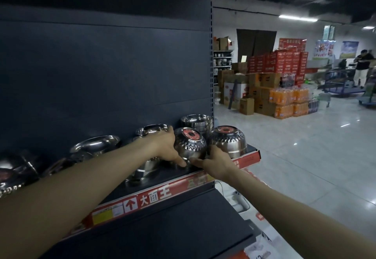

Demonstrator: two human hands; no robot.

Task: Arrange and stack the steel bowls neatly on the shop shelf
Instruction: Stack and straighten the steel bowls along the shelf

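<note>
Head view: left hand (165,148) and right hand (216,162) grasp an inverted steel bowl (190,143) on the shelf (162,192), beside a second bowl (227,140). Risk: smooth steel may slip, knocking that neighbour off the edge.

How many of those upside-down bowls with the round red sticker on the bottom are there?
2. One bowl is held between the left hand and right hand; the other bowl sits at the shelf's right end. Dim bowls further left may hide more.
</note>
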